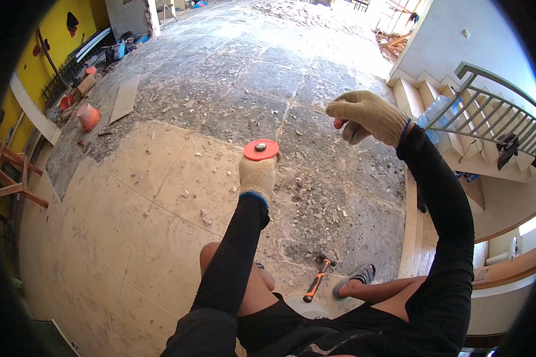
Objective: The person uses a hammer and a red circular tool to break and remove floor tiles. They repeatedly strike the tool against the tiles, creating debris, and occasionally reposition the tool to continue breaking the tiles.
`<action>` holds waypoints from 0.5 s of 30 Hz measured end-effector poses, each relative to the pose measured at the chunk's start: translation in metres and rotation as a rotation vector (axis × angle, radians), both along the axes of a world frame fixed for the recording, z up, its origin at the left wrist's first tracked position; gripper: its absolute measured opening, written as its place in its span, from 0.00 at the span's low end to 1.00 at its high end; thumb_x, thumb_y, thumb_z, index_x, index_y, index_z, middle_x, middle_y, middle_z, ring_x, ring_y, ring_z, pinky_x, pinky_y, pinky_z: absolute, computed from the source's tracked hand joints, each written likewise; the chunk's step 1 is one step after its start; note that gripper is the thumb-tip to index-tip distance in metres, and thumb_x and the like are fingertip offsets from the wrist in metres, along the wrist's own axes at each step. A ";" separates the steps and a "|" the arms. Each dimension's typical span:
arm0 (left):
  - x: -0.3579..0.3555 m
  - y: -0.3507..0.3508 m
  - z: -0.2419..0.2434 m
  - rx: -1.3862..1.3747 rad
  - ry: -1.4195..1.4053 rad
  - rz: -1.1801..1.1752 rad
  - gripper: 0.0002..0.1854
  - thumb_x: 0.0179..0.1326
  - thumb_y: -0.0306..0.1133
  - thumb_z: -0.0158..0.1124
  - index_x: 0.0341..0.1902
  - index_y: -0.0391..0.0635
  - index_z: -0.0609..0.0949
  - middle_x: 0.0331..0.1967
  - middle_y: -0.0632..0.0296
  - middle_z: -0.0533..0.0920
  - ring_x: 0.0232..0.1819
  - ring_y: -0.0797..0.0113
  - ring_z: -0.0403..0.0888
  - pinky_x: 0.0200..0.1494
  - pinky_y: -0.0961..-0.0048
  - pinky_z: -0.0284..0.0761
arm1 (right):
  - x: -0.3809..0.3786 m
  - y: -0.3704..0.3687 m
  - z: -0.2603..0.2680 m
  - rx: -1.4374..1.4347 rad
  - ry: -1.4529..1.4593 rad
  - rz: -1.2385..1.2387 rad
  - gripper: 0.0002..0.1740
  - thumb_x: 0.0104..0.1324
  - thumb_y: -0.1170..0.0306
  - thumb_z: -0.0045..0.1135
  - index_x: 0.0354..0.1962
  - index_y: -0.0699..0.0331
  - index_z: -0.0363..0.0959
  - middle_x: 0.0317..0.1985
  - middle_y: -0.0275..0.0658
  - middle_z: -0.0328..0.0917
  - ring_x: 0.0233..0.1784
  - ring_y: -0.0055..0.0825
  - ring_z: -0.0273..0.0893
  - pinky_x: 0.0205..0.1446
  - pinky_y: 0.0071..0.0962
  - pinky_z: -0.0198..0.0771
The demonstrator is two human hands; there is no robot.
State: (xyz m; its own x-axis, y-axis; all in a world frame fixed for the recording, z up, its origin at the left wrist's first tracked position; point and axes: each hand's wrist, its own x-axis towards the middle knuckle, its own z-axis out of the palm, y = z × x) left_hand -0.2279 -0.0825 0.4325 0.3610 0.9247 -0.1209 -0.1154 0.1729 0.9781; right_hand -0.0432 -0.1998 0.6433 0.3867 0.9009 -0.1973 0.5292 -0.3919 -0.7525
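My left hand (pixel 257 176), in a beige knit glove with a blue cuff, is closed around a chisel (pixel 260 147). Its red round hand guard and metal striking end face up towards me. My right hand (pixel 362 114), in a matching glove, is raised to the right with fingers curled and a bare fingertip showing; I see nothing held in it. A hammer (pixel 319 279) with an orange and black handle lies on the floor between my feet, its head pointing away from me.
Beige floor tiles (pixel 161 201) lie at the left, beside rough screed with broken tile chips (pixel 321 201). An orange bucket (pixel 88 117) and a loose tile (pixel 125 99) are at the upper left. Stairs with a metal railing (pixel 496 107) and a clear water bottle (pixel 440 117) stand at the right.
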 end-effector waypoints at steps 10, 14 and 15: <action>-0.006 0.017 -0.035 0.176 0.135 -0.131 0.11 0.61 0.36 0.69 0.41 0.43 0.84 0.31 0.61 0.84 0.32 0.69 0.82 0.36 0.65 0.78 | -0.031 -0.135 -0.316 -0.281 0.036 -0.263 0.33 0.63 0.46 0.65 0.43 0.75 0.82 0.33 0.49 0.85 0.36 0.35 0.86 0.40 0.35 0.80; -0.015 0.002 -0.031 0.095 0.017 -0.249 0.12 0.63 0.31 0.72 0.49 0.43 0.86 0.32 0.64 0.83 0.26 0.74 0.78 0.27 0.71 0.77 | -0.112 -0.243 -0.497 -0.646 -0.122 -0.578 0.40 0.53 0.36 0.65 0.31 0.73 0.85 0.27 0.55 0.85 0.35 0.45 0.87 0.42 0.43 0.78; -0.012 -0.003 -0.029 0.097 0.047 -0.282 0.13 0.63 0.31 0.71 0.50 0.42 0.85 0.34 0.63 0.84 0.27 0.73 0.78 0.30 0.71 0.78 | -0.134 -0.261 -0.524 -0.724 -0.076 -0.669 0.41 0.53 0.35 0.64 0.30 0.73 0.84 0.26 0.54 0.85 0.34 0.45 0.88 0.42 0.43 0.78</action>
